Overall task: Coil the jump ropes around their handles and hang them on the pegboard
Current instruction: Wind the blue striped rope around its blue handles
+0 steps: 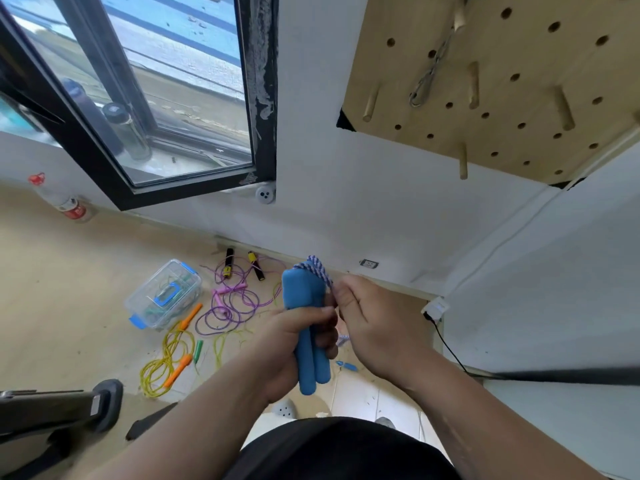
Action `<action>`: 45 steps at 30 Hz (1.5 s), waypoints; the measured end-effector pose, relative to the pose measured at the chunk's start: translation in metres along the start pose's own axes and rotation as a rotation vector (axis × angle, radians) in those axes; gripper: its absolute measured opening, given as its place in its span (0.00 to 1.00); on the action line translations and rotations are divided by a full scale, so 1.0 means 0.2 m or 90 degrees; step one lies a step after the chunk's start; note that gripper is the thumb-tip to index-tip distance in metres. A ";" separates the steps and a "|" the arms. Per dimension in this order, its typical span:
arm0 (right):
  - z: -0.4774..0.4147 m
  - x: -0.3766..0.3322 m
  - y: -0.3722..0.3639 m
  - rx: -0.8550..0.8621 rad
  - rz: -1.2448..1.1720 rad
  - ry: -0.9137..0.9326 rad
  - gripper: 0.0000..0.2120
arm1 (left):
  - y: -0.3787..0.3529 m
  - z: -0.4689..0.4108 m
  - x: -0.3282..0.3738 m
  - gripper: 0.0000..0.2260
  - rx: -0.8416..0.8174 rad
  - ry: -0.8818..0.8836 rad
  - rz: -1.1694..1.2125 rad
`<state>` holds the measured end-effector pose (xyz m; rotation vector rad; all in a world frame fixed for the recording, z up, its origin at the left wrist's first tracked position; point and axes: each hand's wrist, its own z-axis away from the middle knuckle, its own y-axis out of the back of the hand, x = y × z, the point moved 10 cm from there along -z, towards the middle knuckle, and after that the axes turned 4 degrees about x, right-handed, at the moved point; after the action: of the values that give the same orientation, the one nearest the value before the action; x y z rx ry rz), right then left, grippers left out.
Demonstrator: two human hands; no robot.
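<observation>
Black-framed window (166, 98) on the left, two dark bottles (130, 133) at its sill. Clear lidded box (162, 294) with blue clasps on the floor (52, 306). Red-capped bottle (64, 202) lying nearby. Wall socket (369, 264) set low.

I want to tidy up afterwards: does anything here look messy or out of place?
Yes. On the floor by the wall, loose jump ropes lie tangled together: a purple rope, a yellow rope with orange handles, and black handles. They sprawl beside the clear plastic box, uncoiled.
</observation>
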<state>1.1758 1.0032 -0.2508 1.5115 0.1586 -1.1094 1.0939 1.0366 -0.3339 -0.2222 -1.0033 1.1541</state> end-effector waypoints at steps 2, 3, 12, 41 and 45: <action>0.00 -0.01 -0.01 -0.007 0.044 0.031 0.14 | 0.01 -0.01 0.02 0.06 -0.002 0.003 0.076; 0.01 -0.02 -0.03 -0.012 0.086 0.051 0.13 | 0.02 -0.01 0.03 0.06 0.005 -0.004 0.106; 0.05 -0.11 -0.12 0.058 0.166 0.207 0.21 | 0.13 -0.03 0.24 0.10 0.091 -0.128 0.235; 0.02 0.06 -0.28 -0.153 -0.281 -0.113 0.26 | 0.07 0.09 0.51 0.10 -0.062 -0.276 0.184; 0.04 -0.03 -0.30 -0.247 -0.384 -0.109 0.19 | 0.02 0.13 0.45 0.12 -0.114 -0.267 0.121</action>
<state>1.1301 1.0177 -0.2878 1.0324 0.7038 -1.5700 1.0761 1.1042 -0.2723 -0.2260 -1.4830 1.3148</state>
